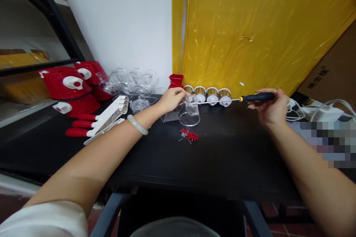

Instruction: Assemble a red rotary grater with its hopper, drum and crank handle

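Observation:
My left hand [172,99] grips a clear plastic housing [187,114] that rests on the black table [222,155]. My right hand [269,109] is closed round the black and yellow handle of a screwdriver [257,97]. Its long shaft runs level to the left and its tip reaches the clear housing near my left fingers. A small heap of red clips and screws [189,135] lies on the table just in front of the housing. A pale bangle [137,124] circles my left wrist.
Several gold and white drum parts [213,95] line the yellow sheet [250,29] behind. A red part [176,80], clear cups [133,81], red housings [66,83] and white and red handles [105,116] sit at left. White cables [319,113] lie at right.

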{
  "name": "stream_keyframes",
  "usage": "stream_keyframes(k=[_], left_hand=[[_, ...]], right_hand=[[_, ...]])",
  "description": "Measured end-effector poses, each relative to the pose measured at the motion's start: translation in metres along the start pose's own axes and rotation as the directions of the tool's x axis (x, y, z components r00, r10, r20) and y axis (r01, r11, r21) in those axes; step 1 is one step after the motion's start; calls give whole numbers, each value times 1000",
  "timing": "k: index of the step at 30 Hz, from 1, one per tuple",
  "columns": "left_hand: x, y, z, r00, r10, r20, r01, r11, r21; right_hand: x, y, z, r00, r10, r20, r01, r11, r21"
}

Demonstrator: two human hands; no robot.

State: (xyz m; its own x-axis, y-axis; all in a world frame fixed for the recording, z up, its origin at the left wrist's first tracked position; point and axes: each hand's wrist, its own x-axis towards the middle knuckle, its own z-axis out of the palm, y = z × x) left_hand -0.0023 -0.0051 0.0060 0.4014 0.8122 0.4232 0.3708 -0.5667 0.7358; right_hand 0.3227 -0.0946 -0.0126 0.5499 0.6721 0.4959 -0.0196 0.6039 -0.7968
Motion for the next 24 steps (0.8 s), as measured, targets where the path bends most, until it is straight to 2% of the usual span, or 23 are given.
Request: stream_keyframes(k=[4, 14, 20, 24], left_hand=[[0, 1, 0, 1000, -12, 4, 12, 1000, -4], [-1, 2, -1, 1000, -7, 3, 7, 1000, -11], [0, -1, 0, 1000, -3, 6, 3, 1000, -23], [-1, -1, 0, 1000, 5, 5, -5, 1000, -27]], right_hand=[[0, -1, -1, 998, 11, 65, -14, 999, 52], [0, 1, 0, 1000, -24, 20, 24, 1000, -5], [1, 1, 1, 995, -87, 50, 91, 994, -64], [1, 1, 2, 998, -61, 24, 63, 995, -72]])
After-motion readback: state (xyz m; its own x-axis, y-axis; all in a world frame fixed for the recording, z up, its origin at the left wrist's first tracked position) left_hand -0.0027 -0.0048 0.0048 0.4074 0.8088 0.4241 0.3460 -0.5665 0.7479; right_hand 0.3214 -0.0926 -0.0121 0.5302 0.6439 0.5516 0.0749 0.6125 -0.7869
